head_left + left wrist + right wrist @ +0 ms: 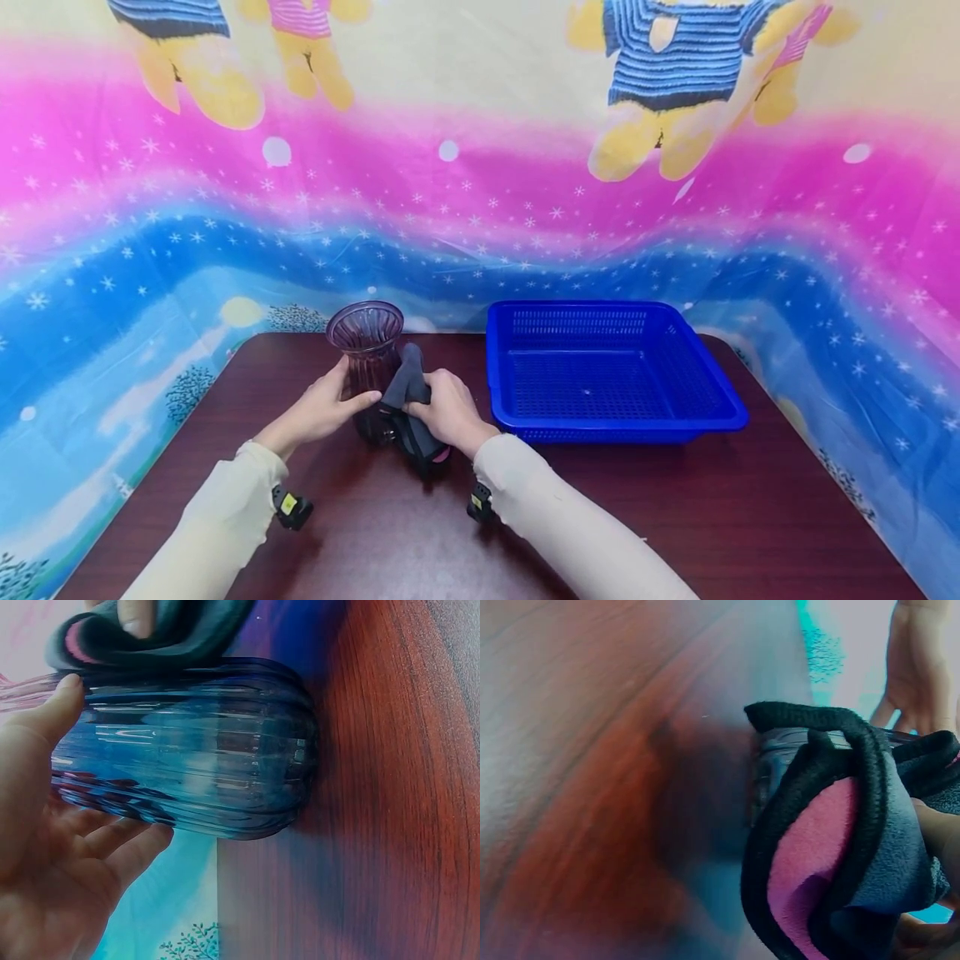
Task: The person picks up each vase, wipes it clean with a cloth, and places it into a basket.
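A purple-tinted ribbed glass vase (371,367) with a flared rim is upright at the left-centre of the table. My left hand (318,407) holds it from the left, thumb across the front and fingers around the far side. A dark grey cloth (407,385) with black edging is pinched in my right hand (448,410) and lies against the vase's right side. The right wrist view shows the folded cloth (904,832) with a pink inner face, covering most of the vase there. In the left wrist view, the ribbed body of the vase (187,757) shows down to its base.
A blue perforated plastic basket (615,425) stands to the right of my right hand, at the back of the dark brown wooden table (600,517). Behind the table hangs a colourful printed curtain (480,200). Black wrist cameras sit below both cuffs.
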### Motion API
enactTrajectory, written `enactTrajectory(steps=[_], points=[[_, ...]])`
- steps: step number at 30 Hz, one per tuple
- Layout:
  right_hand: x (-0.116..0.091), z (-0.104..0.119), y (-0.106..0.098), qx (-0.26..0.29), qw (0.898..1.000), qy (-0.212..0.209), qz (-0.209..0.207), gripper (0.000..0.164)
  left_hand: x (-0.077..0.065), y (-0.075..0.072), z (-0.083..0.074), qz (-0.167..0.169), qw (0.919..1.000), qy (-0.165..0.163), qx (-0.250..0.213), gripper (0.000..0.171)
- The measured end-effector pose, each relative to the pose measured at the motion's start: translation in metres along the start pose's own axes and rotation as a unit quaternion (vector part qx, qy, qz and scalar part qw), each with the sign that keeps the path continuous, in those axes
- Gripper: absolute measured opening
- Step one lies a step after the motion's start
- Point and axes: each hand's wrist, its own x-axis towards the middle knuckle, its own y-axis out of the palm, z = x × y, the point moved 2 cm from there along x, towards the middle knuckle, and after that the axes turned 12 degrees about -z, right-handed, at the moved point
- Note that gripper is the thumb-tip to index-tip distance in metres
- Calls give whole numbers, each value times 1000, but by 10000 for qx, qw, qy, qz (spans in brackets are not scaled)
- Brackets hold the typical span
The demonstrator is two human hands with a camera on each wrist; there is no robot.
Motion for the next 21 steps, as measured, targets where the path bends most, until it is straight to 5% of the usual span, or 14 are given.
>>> enactTrajectory(steps=[10, 21], points=[[-9, -26, 20, -198, 9983, 347, 423, 16, -1, 1, 1, 86, 9999, -102, -69, 91], [-10, -31, 25, -453, 9969, 422, 490, 21, -1, 0, 0, 54, 9999, -122, -18, 91]])
